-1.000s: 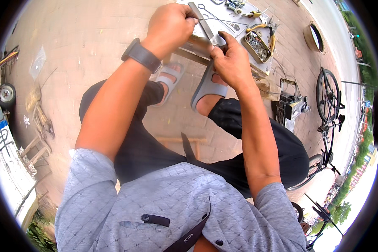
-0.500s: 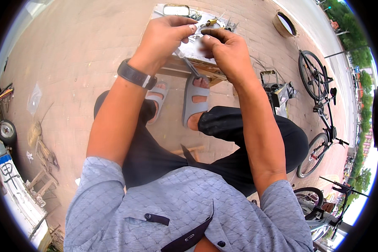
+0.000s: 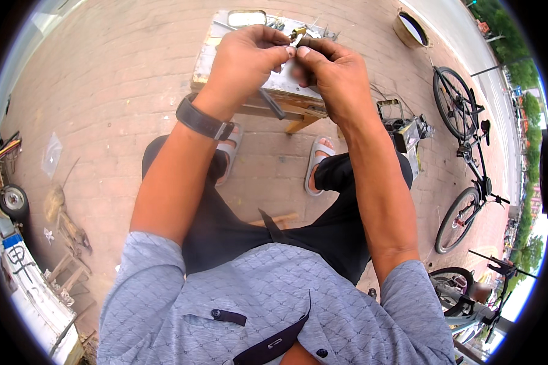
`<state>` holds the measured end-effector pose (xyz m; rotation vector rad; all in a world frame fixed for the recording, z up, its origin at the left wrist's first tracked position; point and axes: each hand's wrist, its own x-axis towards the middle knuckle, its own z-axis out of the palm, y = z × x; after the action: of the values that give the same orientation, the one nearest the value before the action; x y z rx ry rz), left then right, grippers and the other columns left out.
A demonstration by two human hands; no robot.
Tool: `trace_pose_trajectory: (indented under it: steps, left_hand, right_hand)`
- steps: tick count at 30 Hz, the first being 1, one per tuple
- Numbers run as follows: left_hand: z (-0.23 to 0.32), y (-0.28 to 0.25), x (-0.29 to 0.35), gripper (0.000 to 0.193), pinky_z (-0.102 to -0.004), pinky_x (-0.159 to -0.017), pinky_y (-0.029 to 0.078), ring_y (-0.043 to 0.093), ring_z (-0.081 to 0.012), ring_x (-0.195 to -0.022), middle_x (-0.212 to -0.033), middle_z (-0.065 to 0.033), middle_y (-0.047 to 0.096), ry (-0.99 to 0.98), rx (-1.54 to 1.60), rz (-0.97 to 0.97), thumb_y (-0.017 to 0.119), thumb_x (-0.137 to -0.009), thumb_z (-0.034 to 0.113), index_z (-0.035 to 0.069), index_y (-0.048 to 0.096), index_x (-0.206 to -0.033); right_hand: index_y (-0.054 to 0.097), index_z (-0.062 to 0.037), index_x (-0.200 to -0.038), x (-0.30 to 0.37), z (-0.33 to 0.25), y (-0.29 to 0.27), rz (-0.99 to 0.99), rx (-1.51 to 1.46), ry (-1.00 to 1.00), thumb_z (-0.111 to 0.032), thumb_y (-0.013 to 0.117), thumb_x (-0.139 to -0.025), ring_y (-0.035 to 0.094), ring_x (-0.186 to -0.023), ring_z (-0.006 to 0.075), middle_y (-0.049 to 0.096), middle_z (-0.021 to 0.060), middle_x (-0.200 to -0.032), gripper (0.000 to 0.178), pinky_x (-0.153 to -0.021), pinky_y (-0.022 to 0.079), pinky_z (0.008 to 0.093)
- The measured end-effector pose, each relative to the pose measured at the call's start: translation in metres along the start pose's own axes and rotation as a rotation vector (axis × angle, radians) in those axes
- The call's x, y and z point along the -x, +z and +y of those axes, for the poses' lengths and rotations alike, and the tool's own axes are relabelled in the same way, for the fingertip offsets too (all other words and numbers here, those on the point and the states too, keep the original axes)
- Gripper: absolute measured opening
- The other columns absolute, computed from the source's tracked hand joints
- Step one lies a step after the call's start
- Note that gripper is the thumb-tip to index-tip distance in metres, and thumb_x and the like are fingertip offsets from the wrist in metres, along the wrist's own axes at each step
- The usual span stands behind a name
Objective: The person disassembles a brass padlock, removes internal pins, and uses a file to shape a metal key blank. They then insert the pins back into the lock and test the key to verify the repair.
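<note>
My left hand [image 3: 249,58] and my right hand [image 3: 333,67] meet over the small worktable [image 3: 204,70], fingertips pinched close together. Between them is something small; a pale sliver shows there, but its kind cannot be told. Just beyond the fingers a brass-coloured piece [image 3: 299,31] lies among small metal parts on the tabletop. A grey-handled tool [image 3: 272,104] sticks out over the table's near edge, below my left hand. My left wrist wears a dark watch [image 3: 202,119].
A mirror-like framed piece [image 3: 247,18] lies at the table's far left corner. Right of the table stand a metal device [image 3: 402,129] and, farther off, a bicycle [image 3: 466,152]. A round basin [image 3: 411,29] sits at the far right. A white cart [image 3: 27,274] is at the left.
My hands have come together, fingertips now meeting. My right foot has shifted right, away from the table's front. The table appears slightly lower and farther left in view.
</note>
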<state>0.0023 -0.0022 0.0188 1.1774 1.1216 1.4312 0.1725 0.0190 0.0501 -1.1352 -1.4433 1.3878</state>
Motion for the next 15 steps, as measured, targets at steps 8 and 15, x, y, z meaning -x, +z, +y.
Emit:
trace_pose_trajectory:
  steps: [8, 15]
  left_hand:
    - [0.009, 0.003, -0.018, 0.019, -0.0237, -0.066, 0.050, 0.061, -0.0081, -0.074, -0.088, -0.0029, 0.073, -0.029, -0.275, -0.144, 0.078, -0.090, 0.008, -0.002, 0.073, -0.105]
    - [-0.033, -0.007, -0.078, 0.025, -0.0278, -0.075, 0.055, 0.068, -0.0131, -0.082, -0.090, -0.0065, 0.075, 0.089, -0.706, 0.037, 0.079, -0.091, 0.014, -0.003, 0.076, -0.110]
  right_hand:
    - [0.070, 0.0097, -0.112, -0.032, 0.028, -0.033, -0.032, -0.287, 0.188, -0.010, 0.069, -0.098, 0.074, -0.087, 0.0183, 0.075, 0.0145, -0.100, 0.025, -0.075, 0.060, 0.0280]
    - [0.062, 0.0129, -0.121, -0.060, 0.029, -0.074, 0.027, -0.275, 0.160, -0.010, 0.060, -0.104, 0.074, -0.074, 0.0183, 0.075, 0.0183, -0.098, 0.029, -0.063, 0.061, 0.0274]
